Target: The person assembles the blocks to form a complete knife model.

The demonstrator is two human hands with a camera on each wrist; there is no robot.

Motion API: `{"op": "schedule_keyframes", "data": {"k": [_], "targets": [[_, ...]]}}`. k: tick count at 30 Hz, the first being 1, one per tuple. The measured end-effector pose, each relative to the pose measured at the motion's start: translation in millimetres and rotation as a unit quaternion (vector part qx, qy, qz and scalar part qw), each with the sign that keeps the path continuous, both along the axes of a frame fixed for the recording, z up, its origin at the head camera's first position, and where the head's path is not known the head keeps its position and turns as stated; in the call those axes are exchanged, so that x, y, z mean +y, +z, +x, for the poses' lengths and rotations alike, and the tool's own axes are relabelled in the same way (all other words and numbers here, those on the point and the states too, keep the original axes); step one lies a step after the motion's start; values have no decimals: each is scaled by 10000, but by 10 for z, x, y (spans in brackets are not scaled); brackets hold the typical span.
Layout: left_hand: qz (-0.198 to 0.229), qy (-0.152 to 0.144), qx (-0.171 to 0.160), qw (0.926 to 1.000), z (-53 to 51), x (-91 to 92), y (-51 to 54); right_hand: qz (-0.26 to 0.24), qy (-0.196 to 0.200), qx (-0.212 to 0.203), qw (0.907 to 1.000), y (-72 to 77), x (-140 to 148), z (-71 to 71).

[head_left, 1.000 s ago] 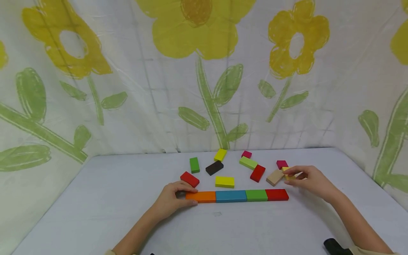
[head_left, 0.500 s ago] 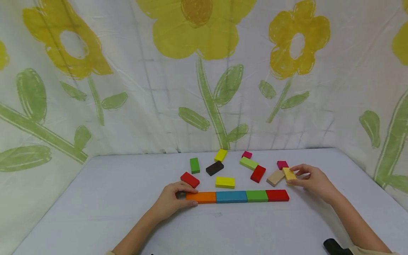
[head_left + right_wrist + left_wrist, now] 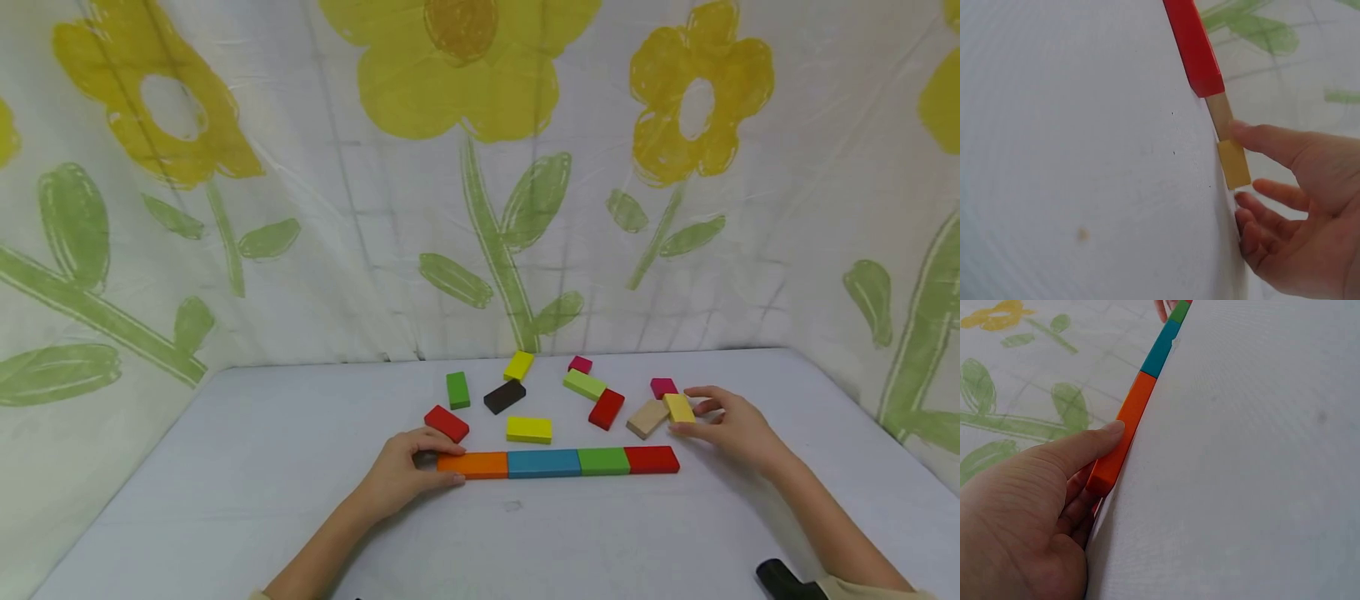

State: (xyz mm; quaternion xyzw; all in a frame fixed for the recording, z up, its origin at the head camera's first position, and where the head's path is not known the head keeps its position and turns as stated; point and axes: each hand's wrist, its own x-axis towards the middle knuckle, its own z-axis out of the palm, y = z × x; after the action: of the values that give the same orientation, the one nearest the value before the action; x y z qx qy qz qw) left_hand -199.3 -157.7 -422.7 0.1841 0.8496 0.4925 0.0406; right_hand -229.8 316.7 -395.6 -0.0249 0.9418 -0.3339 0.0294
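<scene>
My left hand (image 3: 399, 471) pinches the left end of an orange block (image 3: 474, 466), its thumb along the near side and fingers behind. That block lies end to end with a blue block (image 3: 543, 463), a green block (image 3: 603, 461) and a red block (image 3: 652, 459), in one straight row. At the right, my right hand (image 3: 733, 427) is beside a pale yellow block (image 3: 678, 407). Its thumb is against or just in front of the yellow block; the other fingers stand off it in the right wrist view. A plain wooden block (image 3: 647, 419) lies left of the yellow one.
Behind the row lie loose blocks: a red one (image 3: 447, 423), a yellow one (image 3: 528, 430), a dark brown one (image 3: 505, 397), another red one (image 3: 606, 409), a lime one (image 3: 584, 384) and several more. A flower-print curtain (image 3: 375, 208) hangs behind the white table (image 3: 225, 483).
My right hand's upper fingers have drawn back to the right from the pale yellow block, which now shows more fully. My left hand and the row stay as they were.
</scene>
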Motion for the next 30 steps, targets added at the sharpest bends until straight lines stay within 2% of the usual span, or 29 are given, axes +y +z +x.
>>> {"op": "schedule_keyframes", "data": {"k": [7, 12, 19, 24, 30], "targets": [[82, -75, 41, 9999, 13, 0, 6, 13, 152, -212, 9997, 60, 80, 4], [62, -42, -20, 10000, 11, 5, 8, -113, 390, -348, 9986, 109, 215, 11], [55, -61, 58, 9999, 20, 7, 31, -120, 700, -452, 9964, 118, 400, 4], [64, -60, 60, 9999, 11, 1, 29, -162, 480, -230, 9985, 74, 331, 3], [62, -49, 69, 9999, 6, 4, 12, 18, 188, 136, 9997, 26, 179, 6]]}}
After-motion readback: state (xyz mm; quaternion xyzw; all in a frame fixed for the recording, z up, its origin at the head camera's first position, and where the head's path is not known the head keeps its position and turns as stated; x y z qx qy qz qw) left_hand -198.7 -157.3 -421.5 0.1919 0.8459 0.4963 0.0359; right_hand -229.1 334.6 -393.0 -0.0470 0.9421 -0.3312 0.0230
